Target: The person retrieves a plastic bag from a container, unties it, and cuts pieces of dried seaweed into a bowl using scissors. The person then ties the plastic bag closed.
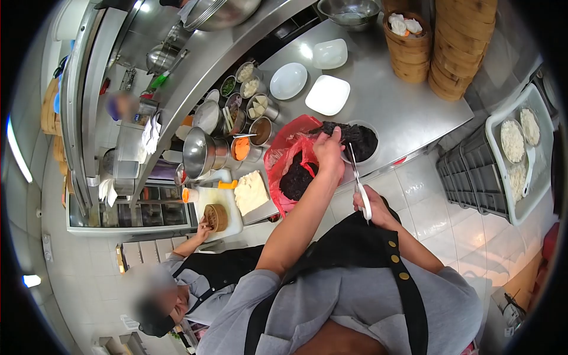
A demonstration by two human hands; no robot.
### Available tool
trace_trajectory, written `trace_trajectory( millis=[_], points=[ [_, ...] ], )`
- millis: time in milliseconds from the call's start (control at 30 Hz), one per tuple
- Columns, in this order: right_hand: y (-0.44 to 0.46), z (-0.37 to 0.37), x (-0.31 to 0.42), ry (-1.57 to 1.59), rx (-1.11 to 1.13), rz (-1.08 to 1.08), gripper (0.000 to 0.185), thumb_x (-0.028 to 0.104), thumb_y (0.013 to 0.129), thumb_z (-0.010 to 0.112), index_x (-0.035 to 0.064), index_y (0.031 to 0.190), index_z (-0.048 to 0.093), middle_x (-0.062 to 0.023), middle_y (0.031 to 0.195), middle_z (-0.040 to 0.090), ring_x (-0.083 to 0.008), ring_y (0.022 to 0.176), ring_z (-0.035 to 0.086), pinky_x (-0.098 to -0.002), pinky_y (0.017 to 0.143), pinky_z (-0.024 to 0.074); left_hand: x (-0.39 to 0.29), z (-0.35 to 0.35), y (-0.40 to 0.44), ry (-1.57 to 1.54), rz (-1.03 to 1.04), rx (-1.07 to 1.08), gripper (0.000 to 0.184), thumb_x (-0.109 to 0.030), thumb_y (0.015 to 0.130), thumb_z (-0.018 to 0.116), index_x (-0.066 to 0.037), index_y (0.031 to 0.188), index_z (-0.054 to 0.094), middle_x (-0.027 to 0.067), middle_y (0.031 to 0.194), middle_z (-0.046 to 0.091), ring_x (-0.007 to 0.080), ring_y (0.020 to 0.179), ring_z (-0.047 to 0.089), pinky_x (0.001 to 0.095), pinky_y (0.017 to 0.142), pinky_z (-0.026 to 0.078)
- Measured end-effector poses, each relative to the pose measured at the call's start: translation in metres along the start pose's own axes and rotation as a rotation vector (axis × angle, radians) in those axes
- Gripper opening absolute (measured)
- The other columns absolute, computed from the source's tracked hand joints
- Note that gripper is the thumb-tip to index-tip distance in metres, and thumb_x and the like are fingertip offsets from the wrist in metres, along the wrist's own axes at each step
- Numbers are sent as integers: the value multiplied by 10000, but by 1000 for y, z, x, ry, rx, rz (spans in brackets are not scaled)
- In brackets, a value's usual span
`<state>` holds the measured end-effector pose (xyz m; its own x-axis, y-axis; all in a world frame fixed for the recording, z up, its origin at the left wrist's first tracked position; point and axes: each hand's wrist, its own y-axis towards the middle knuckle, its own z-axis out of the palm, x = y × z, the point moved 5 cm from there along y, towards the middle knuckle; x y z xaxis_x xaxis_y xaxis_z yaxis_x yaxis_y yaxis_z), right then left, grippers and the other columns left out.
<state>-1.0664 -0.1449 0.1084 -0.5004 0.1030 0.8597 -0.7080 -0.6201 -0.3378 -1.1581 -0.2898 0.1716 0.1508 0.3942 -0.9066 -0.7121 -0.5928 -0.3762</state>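
Between the fingers of my left hand (327, 151) is a dark, crinkled piece of dried seaweed (331, 129). My right hand (373, 207) is closed around the white handles of a pair of scissors (362, 198). The blades point away from me, at the edge of a white bowl (374, 155) with more dark seaweed inside. To the left of the bowl, a red plastic bag (278, 155) lies open around a dark clump of seaweed (296, 180). My left hand is over the bag's right side.
White dishes (327, 94) stand on the steel counter (378, 83), with bamboo steamers (408, 56) at the far right. Metal containers of ingredients (258, 108) line the left. A co-worker's hand (204, 228) touches a small steamer (216, 218). A crate (473, 183) stands right.
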Motion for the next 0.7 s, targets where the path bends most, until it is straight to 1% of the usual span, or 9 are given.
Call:
trace_trajectory(
  millis=[33,133,233,333,433,533,567,667,700],
  points=[
    [3,3,5,27,13,-4,416,451,847,608,49,911,520,-17,729,514,-106,661,476,-246,606,366,0,4,-3,6,14,17,48,-137,895,601,-90,886,601,-32,788,595,76,683,520,234,566,389],
    [8,9,21,129,-18,30,436,465,850,606,44,937,532,-14,748,517,-106,667,482,-237,613,369,2,5,-6,35,71,-11,50,-130,891,607,-83,877,619,-42,775,591,68,661,503,230,556,379],
    [10,10,18,141,-25,54,468,488,848,608,37,953,539,-12,757,518,-103,668,493,-235,611,381,-3,-3,-2,95,30,-48,26,-105,886,603,-79,882,603,-10,862,629,82,684,541,215,559,396],
    [16,10,12,156,-8,78,491,510,840,615,37,949,545,-13,746,516,-99,670,504,-236,607,397,1,-10,-1,73,-9,-15,43,-92,887,597,-54,867,592,9,831,626,86,647,538,221,542,401],
    [27,12,9,188,-6,65,496,521,830,624,40,927,552,-13,730,516,-98,659,509,-239,601,406,21,-18,5,102,-64,24,62,-84,886,597,-38,848,580,22,799,614,94,616,534,228,522,407],
    [35,8,8,153,-19,83,468,505,856,594,49,938,534,-22,729,539,-118,663,524,-263,625,395,32,-21,7,49,-64,35,69,-78,882,602,-39,834,572,26,760,600,101,586,527,232,501,401],
    [36,8,7,156,-49,85,462,499,857,601,41,893,549,-19,695,537,-113,627,524,-261,591,404,33,-21,7,38,-80,11,85,-73,872,615,-36,813,567,36,731,588,106,557,518,240,492,406],
    [36,9,4,147,-74,147,483,505,804,672,35,822,559,-10,653,528,-103,570,528,-245,537,432,33,-25,9,179,-88,-20,114,-71,867,619,-32,781,556,48,718,587,112,557,524,240,505,424],
    [37,9,2,154,-89,143,469,488,803,681,35,796,559,-11,636,529,-104,550,527,-245,515,430,32,-25,11,202,-75,-16,121,-70,865,619,-31,772,552,51,714,585,115,557,527,241,500,427]
  ],
)
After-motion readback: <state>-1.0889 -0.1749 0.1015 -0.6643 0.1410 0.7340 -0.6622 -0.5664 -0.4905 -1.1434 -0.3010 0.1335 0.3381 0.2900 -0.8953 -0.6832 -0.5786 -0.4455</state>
